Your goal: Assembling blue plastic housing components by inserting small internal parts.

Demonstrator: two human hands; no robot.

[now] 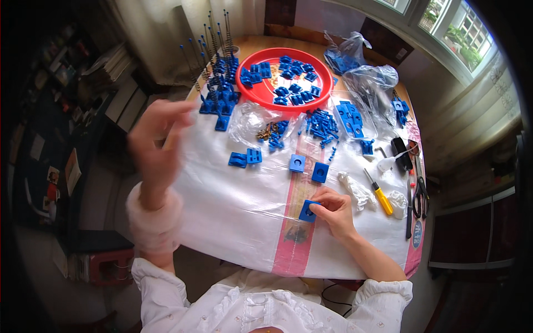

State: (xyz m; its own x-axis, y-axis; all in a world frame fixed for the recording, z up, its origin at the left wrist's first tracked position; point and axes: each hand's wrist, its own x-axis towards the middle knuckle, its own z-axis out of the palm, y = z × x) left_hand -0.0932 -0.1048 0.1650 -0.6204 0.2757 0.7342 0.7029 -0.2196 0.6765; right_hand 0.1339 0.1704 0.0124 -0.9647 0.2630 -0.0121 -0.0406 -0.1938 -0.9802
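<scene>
Between the thumb and fingers of my right hand (333, 211) is a blue square piece (307, 211) with a round hole, low over the table's near middle. My left hand (158, 147) is raised near the table's left edge, smeared by motion, so its grip does not show. Two similar blue square pieces, a lighter one (297, 163) and a darker one (320, 172), lie just beyond my right hand. Left of them sit two blue ridged blocks (237, 160). At the far left stand several assembled blue pieces (220, 100) with thin spring-wrapped rods pointing up.
A red round tray (242, 93) holds blue blocks at the back. Nearby are a pile of blue bolts (323, 126), a clear bag (247, 125) and a clear box (367, 131) of blue parts. On the right lie a yellow-handled screwdriver (382, 200), scissors (421, 201) and white crumpled cloth (358, 191).
</scene>
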